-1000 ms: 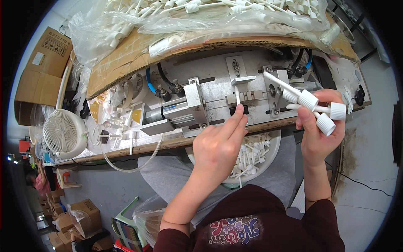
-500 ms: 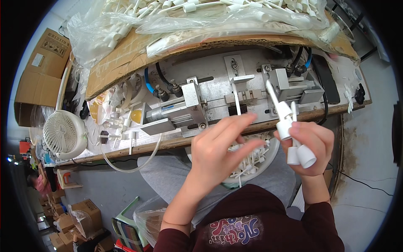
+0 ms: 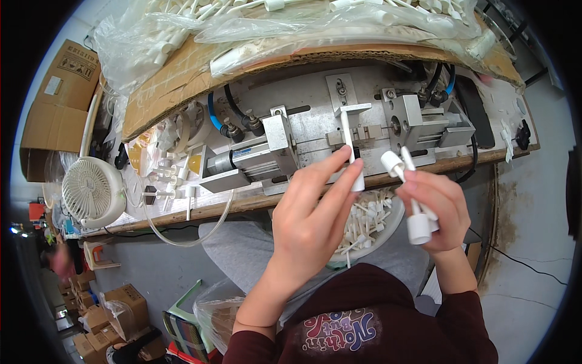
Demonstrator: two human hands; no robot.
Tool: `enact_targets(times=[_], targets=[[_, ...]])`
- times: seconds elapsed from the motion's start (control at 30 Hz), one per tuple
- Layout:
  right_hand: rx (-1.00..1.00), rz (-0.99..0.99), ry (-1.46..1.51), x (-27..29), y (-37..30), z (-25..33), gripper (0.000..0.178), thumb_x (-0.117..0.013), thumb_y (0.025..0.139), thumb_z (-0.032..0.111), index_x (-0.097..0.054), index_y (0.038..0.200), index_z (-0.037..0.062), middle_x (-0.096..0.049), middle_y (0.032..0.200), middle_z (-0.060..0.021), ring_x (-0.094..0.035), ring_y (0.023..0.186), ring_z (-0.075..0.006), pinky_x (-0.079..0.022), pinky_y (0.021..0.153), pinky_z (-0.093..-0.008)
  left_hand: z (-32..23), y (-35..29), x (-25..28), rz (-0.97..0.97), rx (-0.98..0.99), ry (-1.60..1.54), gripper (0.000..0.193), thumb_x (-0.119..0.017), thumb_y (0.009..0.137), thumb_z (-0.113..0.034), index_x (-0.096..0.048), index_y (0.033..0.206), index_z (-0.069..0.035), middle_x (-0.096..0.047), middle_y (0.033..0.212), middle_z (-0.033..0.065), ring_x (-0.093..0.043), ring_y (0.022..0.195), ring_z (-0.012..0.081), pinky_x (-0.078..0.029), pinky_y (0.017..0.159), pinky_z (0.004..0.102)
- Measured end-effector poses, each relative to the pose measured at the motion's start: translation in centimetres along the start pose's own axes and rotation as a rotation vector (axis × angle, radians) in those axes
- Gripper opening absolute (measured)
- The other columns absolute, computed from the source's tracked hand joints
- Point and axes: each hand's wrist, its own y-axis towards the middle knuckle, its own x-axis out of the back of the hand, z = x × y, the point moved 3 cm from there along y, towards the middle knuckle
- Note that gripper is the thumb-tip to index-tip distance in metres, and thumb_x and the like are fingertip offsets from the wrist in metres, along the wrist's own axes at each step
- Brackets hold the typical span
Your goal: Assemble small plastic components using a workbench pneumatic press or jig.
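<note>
White capped tube [image 3: 347, 128] lies across the left part of the notched metal block [image 3: 371, 132], its slim end at the metal stop plate [image 3: 353, 110] beyond the block and its cap nearer you than the block; whether the end touches the plate, you cannot tell. Your left hand [image 3: 310, 209], on your side of the block, has two fingertips close together on the tube, with hardly any gap; your thumb is hidden. Your right hand [image 3: 438, 209], to the right of the block and nearer you, is curled closed around a few more capped tubes [image 3: 418, 229], caps pointing different ways. One air cylinder [image 3: 251, 159] sits left of the block, another [image 3: 445, 128] right of it. Below the block, a white basin [image 3: 397, 221] holds many small white pieces.
</note>
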Motion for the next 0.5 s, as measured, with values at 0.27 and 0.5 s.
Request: enact_targets(times=[0.27,0.5], targets=[[-0.058,-0.068,0.051,0.0,0.2,-0.6,0.04,-0.077,0.077,-0.009,-0.063,0.113,-0.0001,-0.073,0.105,-0.0179,-0.072,0.084,-0.0288,-0.055,0.07,-0.0334,0.0,0.5,-1.1,0.195,-0.077,0.457,0.031,-0.077,0.079,-0.007,-0.073,0.11,-0.004,-0.07,0.124,0.0056,-0.065,0.071,0.0165,-0.05,0.07,0.0303],[-0.69,-0.172,0.498,0.6,-0.1,-0.4,0.019,-0.077,0.082,-0.006,-0.068,0.099,-0.0041,-0.073,0.084,-0.0132,-0.069,0.066,-0.0155,-0.053,0.058,-0.0244,0.2,0.9,-0.7,0.213,-0.03,0.439,0.03,-0.079,0.078,-0.011,-0.074,0.107,-0.005,-0.073,0.118,0.0037,-0.064,0.063,0.0172,-0.049,0.059,0.029]])
